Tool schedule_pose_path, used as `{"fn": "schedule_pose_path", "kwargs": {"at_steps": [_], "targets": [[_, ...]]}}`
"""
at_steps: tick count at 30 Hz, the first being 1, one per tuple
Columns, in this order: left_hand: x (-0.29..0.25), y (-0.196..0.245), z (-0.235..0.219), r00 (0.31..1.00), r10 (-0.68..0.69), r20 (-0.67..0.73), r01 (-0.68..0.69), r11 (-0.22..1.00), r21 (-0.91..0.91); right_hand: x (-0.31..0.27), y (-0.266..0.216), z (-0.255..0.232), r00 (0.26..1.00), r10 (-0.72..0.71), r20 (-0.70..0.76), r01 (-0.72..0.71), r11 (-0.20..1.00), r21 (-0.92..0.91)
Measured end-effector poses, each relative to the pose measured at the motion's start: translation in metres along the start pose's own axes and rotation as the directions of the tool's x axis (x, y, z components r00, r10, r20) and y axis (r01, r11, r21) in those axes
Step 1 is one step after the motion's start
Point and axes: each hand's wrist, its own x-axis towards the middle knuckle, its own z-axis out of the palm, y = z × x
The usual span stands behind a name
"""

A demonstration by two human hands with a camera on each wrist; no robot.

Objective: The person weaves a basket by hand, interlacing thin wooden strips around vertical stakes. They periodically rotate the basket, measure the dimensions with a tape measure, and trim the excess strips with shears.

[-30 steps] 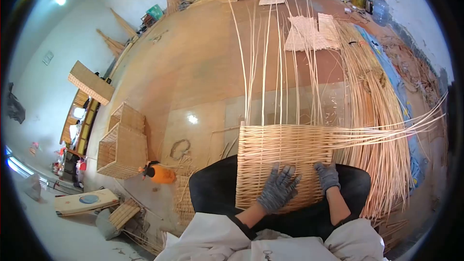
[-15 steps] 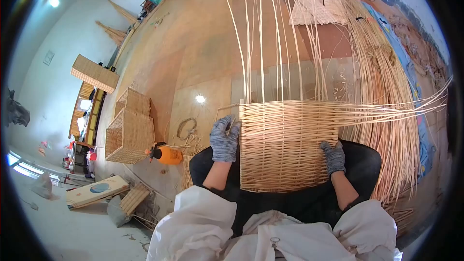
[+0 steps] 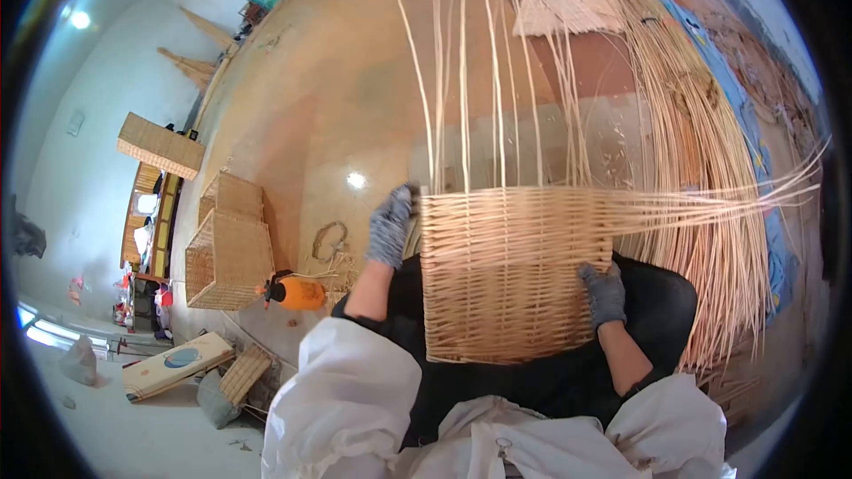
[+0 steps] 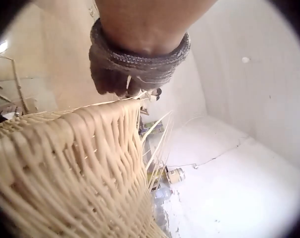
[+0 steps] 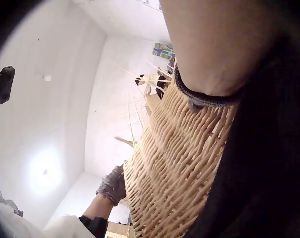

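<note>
A: How are the arms set?
B: The left forearm (image 3: 368, 290) slants up and outward, taking the left hand (image 3: 389, 229) to the far left corner of the woven panel (image 3: 510, 275). The right forearm (image 3: 625, 357) angles inward, its hand lower down on the opposite side.
A: And each grip?
B: Narrow on the left: in the left wrist view, gloved fingers curl down at the panel's rim. The right hand (image 3: 604, 294) grips the right edge, thumb on the woven face; its farther fingers are hidden.
A: Where's the panel?
B: Across the person's dark-clad lap (image 3: 657, 302), long loose strands fanning from the far edge and the right side.
A: Any labels?
B: A pale box (image 3: 177, 365) on the left bears a blue round design; any writing is too small to read.
</note>
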Motion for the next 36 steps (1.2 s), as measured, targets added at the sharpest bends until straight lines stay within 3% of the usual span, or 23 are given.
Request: {"fn": "schedule_pose_path", "kwargs": {"at_steps": [1, 4, 5, 7, 9, 11, 12, 14, 16, 18, 19, 21, 24, 25, 28, 29, 30, 31, 32, 33, 34, 35, 36], "targets": [[0.008, -0.002, 0.000, 0.999, 0.052, 0.011, -0.052, 0.997, 0.059, -0.001, 0.001, -0.002, 0.999, 0.041, -0.008, -0.041, 0.999, 0.025], [0.006, 0.019, 0.024, 0.928, -0.356, 0.111, 0.338, 0.928, 0.157, -0.006, -0.006, -0.009, 0.987, -0.151, 0.054, 0.154, 0.987, -0.056], [0.010, 0.019, 0.034, 0.925, -0.347, 0.155, 0.349, 0.937, 0.015, 0.022, 0.010, -0.011, 0.980, -0.174, 0.097, 0.171, 0.984, 0.037], [0.001, 0.011, 0.036, 0.927, -0.299, 0.228, 0.352, 0.902, -0.250, 0.029, -0.025, -0.023, 0.992, 0.010, 0.128, -0.030, 0.987, 0.158], [0.006, -0.018, 0.033, 0.896, -0.398, 0.198, 0.444, 0.769, -0.459, 0.029, -0.051, -0.019, 0.983, 0.094, 0.157, -0.119, 0.980, 0.160], [-0.004, -0.003, 0.035, 0.905, -0.397, 0.153, 0.421, 0.780, -0.464, 0.032, -0.048, -0.016, 0.984, 0.103, 0.144, -0.107, 0.994, 0.020], [-0.007, 0.005, 0.033, 0.908, -0.401, 0.122, 0.408, 0.780, -0.474, 0.025, -0.049, -0.018, 0.980, 0.102, 0.171, -0.129, 0.980, 0.152], [-0.013, 0.021, 0.026, 0.936, -0.328, 0.132, 0.344, 0.759, -0.552, 0.011, -0.053, -0.025, 0.965, 0.098, 0.244, -0.190, 0.902, 0.388], [-0.026, 0.035, 0.015, 0.956, -0.264, 0.128, 0.287, 0.757, -0.587, 0.004, -0.066, -0.035, 0.934, -0.091, 0.347, -0.078, 0.892, 0.446], [-0.037, 0.098, -0.004, 0.977, -0.180, 0.113, 0.212, 0.780, -0.589, -0.017, -0.096, -0.039, 0.877, -0.265, 0.402, 0.032, 0.865, 0.500], [-0.040, 0.127, -0.016, 0.988, -0.045, 0.149, 0.130, 0.764, -0.631, -0.039, -0.121, -0.038, 0.841, -0.352, 0.410, 0.096, 0.844, 0.527], [-0.049, 0.176, -0.039, 0.973, 0.185, 0.140, -0.039, 0.727, -0.686, -0.077, -0.166, -0.036, 0.762, -0.461, 0.455, 0.257, 0.860, 0.441], [-0.075, 0.238, -0.068, 0.931, 0.356, 0.077, -0.201, 0.679, -0.706, -0.164, -0.224, -0.022, 0.555, -0.762, 0.333, 0.566, 0.640, 0.520], [-0.078, 0.241, -0.084, 0.865, 0.488, 0.119, -0.264, 0.643, -0.719, -0.169, -0.222, -0.020, 0.574, -0.734, 0.363, 0.503, 0.666, 0.552], [-0.109, 0.252, -0.097, 0.867, 0.494, -0.074, -0.414, 0.628, -0.659, -0.226, -0.220, -0.022, 0.580, -0.760, 0.293, 0.602, 0.643, 0.473], [-0.105, 0.250, -0.091, 0.838, 0.539, -0.091, -0.457, 0.599, -0.658, -0.225, -0.216, -0.026, 0.384, -0.882, 0.274, 0.917, 0.400, 0.004], [-0.109, 0.246, -0.095, 0.849, 0.518, -0.106, -0.461, 0.627, -0.628, -0.224, -0.212, -0.029, 0.166, -0.957, 0.239, 0.874, 0.031, -0.485], [-0.114, 0.242, -0.099, 0.864, 0.489, -0.121, -0.457, 0.661, -0.595, -0.226, -0.205, -0.023, -0.179, -0.924, 0.337, 0.403, -0.382, -0.832], [-0.121, 0.234, -0.101, 0.884, 0.448, -0.132, -0.439, 0.703, -0.560, -0.212, -0.180, -0.022, -0.159, -0.858, 0.488, 0.211, -0.512, -0.833], [-0.118, 0.214, -0.105, 0.841, 0.421, -0.340, -0.481, 0.869, -0.112, -0.198, -0.156, -0.020, -0.134, -0.766, 0.629, 0.006, -0.635, -0.772], [-0.133, 0.223, -0.092, 0.671, 0.560, -0.486, -0.580, 0.805, 0.126, -0.184, -0.131, -0.018, -0.106, -0.655, 0.748, -0.176, -0.728, -0.662], [-0.158, 0.249, -0.065, 0.460, 0.693, -0.555, -0.605, 0.703, 0.375, -0.185, -0.129, -0.014, -0.241, -0.656, 0.715, -0.029, -0.731, -0.681], [-0.180, 0.264, -0.043, 0.224, 0.809, -0.543, -0.559, 0.563, 0.608, -0.191, -0.137, -0.009, -0.242, -0.651, 0.720, 0.045, -0.749, -0.661]]}}
